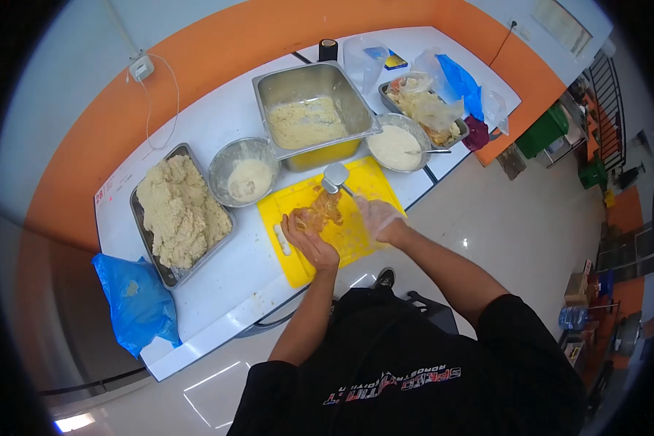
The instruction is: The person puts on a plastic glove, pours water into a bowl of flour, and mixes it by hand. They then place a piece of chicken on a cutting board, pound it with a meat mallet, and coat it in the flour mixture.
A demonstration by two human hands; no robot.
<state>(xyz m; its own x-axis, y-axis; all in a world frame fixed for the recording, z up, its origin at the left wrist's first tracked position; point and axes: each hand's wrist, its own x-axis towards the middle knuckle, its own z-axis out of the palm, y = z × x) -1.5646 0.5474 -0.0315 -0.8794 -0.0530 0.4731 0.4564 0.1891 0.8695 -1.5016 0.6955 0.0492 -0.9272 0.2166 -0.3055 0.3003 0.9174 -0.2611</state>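
My right hand [380, 217], in a clear plastic glove, is closed round the handle of a metal meat mallet [335, 176]. The mallet's head is over the far part of a yellow cutting board [298, 267]. Below it on the board lies a flattened piece of raw, orange-tinted meat [325, 208], probably chicken. Bare and open, my left hand [311, 243] rests against the meat's near left edge, its fingers stretched out.
Behind the board stands a deep steel pan [320, 149] with crumbs. Flanking it are a bowl of pale batter [248, 182] and a bowl of white flour [398, 147] with a spoon. Left is a tray heaped with breaded pieces [182, 211]; a blue bag [134, 298] hangs at the table edge.
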